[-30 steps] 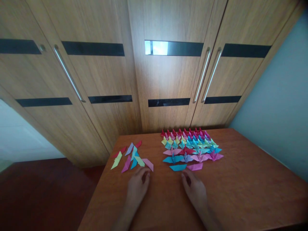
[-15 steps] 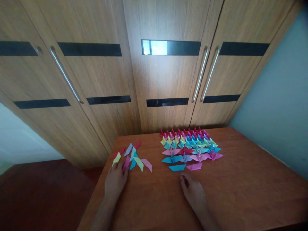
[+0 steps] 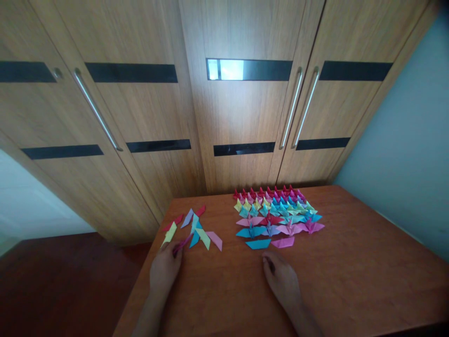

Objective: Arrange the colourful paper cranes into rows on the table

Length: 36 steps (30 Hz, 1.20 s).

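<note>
My left hand pinches a magenta folded paper piece between thumb and fingers, tilted up on its edge. Around it lies a loose group of flat folded papers: a yellow piece just beyond the fingertips, a pale green piece and a pink piece to the right. My right hand rests on the table, fingers curled in, nothing visible in them. Just past its knuckles lie a blue folded piece and a magenta-pink folded piece, side by side.
Rows of colourful paper cranes stand at the back of the wooden table. Behind it rises a wooden wardrobe with metal handles. A pale wall borders the right side; the table's left edge drops to a dark floor.
My left hand has closed on the magenta piece, turned it up from the table and drawn it slightly back. My right hand stays where it was.
</note>
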Each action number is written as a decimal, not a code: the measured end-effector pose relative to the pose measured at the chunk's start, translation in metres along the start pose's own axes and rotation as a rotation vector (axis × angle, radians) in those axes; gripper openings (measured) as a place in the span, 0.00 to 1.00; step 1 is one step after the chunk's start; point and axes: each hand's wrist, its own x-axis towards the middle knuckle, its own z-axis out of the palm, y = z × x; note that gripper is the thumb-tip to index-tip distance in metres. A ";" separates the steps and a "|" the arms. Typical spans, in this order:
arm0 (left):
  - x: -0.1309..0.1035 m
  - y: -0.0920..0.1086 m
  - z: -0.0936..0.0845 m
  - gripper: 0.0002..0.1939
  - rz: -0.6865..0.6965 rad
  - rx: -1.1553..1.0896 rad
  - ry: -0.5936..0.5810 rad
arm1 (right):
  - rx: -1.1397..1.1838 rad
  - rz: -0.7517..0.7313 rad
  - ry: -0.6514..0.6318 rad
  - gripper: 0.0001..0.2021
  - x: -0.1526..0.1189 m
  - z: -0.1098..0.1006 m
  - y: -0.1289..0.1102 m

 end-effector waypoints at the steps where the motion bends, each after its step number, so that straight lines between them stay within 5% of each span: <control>1: 0.000 -0.001 -0.001 0.14 0.000 -0.038 0.012 | 0.004 -0.004 0.001 0.15 0.000 0.000 0.000; 8: -0.003 0.017 -0.013 0.19 -0.091 -0.429 0.026 | 0.070 0.023 -0.028 0.14 0.002 -0.001 -0.001; 14: -0.024 0.068 -0.008 0.19 -0.036 -0.785 -0.214 | 0.283 0.025 -0.015 0.14 -0.003 -0.004 -0.017; 22: -0.053 0.128 0.022 0.19 0.163 -0.945 -0.497 | 0.860 0.087 -0.037 0.14 -0.005 0.008 -0.056; 36: -0.061 0.131 0.042 0.14 0.150 -0.946 -0.580 | 0.886 0.248 0.071 0.15 -0.011 0.008 -0.045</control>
